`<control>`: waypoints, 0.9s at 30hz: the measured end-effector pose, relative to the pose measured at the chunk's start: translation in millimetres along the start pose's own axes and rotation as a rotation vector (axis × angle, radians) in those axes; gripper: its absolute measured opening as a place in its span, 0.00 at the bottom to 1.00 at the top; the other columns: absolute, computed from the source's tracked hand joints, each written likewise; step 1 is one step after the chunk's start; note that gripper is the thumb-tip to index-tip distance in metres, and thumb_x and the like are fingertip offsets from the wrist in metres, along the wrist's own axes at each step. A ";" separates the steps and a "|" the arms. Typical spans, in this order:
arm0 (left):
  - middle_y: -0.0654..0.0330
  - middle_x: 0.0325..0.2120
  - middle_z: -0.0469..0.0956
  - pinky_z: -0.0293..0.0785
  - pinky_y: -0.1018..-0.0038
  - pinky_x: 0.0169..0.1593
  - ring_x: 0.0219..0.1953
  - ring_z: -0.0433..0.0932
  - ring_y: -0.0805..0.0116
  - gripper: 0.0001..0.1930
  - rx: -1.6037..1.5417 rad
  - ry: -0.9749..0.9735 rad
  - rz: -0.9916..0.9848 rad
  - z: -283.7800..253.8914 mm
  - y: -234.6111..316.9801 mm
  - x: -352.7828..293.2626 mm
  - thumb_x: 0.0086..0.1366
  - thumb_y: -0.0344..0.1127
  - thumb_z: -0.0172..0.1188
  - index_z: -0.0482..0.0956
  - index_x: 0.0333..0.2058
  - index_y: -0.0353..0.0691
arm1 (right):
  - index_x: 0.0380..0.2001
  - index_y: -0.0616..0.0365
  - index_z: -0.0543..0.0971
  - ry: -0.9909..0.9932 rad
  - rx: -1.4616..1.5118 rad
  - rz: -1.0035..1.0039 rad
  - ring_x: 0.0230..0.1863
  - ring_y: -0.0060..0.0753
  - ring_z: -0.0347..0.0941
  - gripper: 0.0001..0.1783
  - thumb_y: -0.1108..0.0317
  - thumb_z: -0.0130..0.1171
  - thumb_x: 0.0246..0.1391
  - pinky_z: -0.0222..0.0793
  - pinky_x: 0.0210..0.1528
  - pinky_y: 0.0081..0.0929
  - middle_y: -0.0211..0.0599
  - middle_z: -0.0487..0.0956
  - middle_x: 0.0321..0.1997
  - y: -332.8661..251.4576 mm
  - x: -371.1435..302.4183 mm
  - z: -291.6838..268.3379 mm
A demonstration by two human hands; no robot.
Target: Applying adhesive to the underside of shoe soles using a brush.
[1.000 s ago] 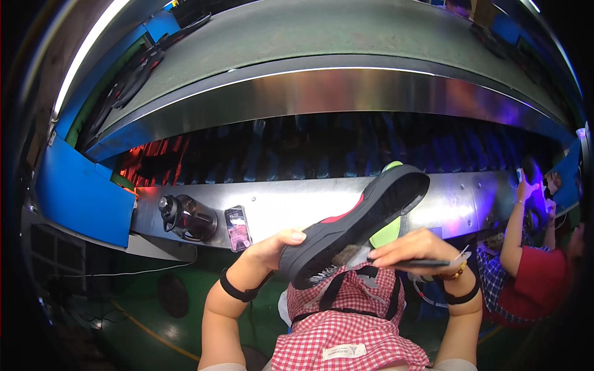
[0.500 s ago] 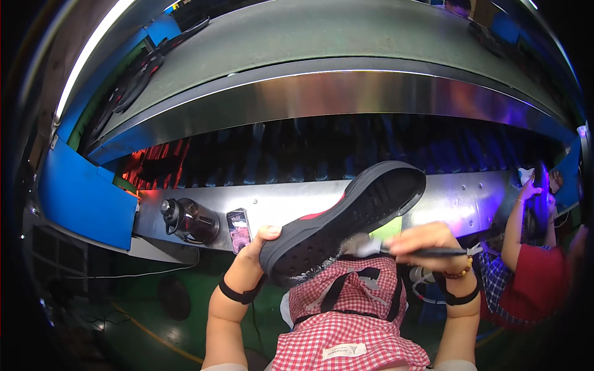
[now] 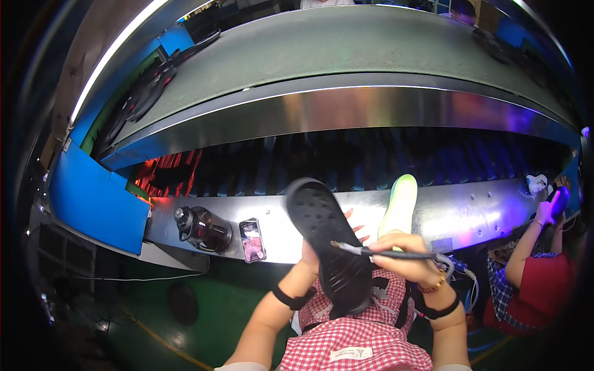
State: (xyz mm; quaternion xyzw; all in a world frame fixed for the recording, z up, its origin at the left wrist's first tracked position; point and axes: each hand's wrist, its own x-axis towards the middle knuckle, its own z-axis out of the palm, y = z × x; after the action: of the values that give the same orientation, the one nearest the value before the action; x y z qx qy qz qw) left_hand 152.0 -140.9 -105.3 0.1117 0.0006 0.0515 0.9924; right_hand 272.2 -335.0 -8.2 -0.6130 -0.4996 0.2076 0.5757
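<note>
A black shoe sole [image 3: 320, 213] stands tilted in front of me, its perforated, grooved face toward the camera. My left hand [image 3: 309, 256] is closed round it from behind; the thumb side and some fingertips show at its edges. In my right hand [image 3: 405, 263] is a brush [image 3: 352, 248] with a dark handle, gripped pencil-like. The brush tip is over the middle of the sole; whether it touches I cannot tell. Behind my right hand, a yellow-green and white sole-shaped piece [image 3: 399, 201] lies on the metal shelf [image 3: 281, 213].
A dark bottle [image 3: 204, 229] and a phone [image 3: 252, 240] sit on the shelf to the left. Beyond it runs a green conveyor belt [image 3: 346, 43] with dark shoe parts [image 3: 148, 93] at its left. A co-worker [image 3: 544, 284] handles a purple-lit item at the right.
The sole has swung from a right-leaning slant to a more upright one, leaning left, and its face has turned toward me. The brush has moved left and slightly up, from its edge to its middle.
</note>
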 end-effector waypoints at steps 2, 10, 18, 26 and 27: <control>0.43 0.57 0.68 0.62 0.52 0.63 0.59 0.67 0.47 0.54 0.210 0.090 -0.015 -12.7 -14.0 7.5 0.57 0.80 0.23 0.57 0.64 0.38 | 0.37 0.62 0.84 0.073 0.297 0.476 0.42 0.28 0.78 0.11 0.76 0.67 0.47 0.72 0.47 0.25 0.39 0.83 0.38 23.3 -4.3 10.6; 0.42 0.51 0.72 0.67 0.54 0.59 0.53 0.73 0.48 0.55 0.164 0.125 0.110 -9.0 -23.2 14.0 0.55 0.81 0.20 0.62 0.60 0.36 | 0.36 0.62 0.83 0.199 0.072 0.292 0.35 0.26 0.79 0.10 0.74 0.66 0.47 0.73 0.40 0.21 0.38 0.83 0.34 39.9 -12.8 26.0; 0.47 0.45 0.76 0.72 0.55 0.54 0.47 0.75 0.49 0.51 0.258 0.180 0.550 8.1 27.7 7.7 0.54 0.82 0.33 0.69 0.54 0.37 | 0.32 0.57 0.83 -0.068 -0.310 -0.294 0.31 0.33 0.79 0.10 0.70 0.66 0.42 0.72 0.33 0.28 0.34 0.84 0.32 9.8 -26.5 39.4; 0.45 0.43 0.76 0.68 0.51 0.55 0.47 0.74 0.47 0.57 0.285 0.062 0.475 41.6 4.0 9.7 0.50 0.85 0.34 0.58 0.62 0.37 | 0.34 0.61 0.83 0.044 -0.057 -0.175 0.36 0.40 0.79 0.11 0.75 0.66 0.44 0.73 0.42 0.30 0.42 0.83 0.36 -8.8 25.6 18.8; 0.45 0.44 0.76 0.68 0.51 0.56 0.47 0.74 0.46 0.57 0.318 0.008 0.475 44.6 4.5 11.3 0.51 0.84 0.35 0.58 0.63 0.36 | 0.34 0.61 0.83 -0.021 -0.016 -0.195 0.37 0.38 0.79 0.11 0.76 0.67 0.43 0.73 0.42 0.30 0.42 0.83 0.37 -13.1 24.9 23.1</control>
State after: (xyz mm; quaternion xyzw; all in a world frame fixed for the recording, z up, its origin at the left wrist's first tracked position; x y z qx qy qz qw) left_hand 163.3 -145.3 -60.7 0.2628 -0.0138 0.2821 0.9226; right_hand 258.4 -304.3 6.0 -0.5640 -0.5645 0.1530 0.5829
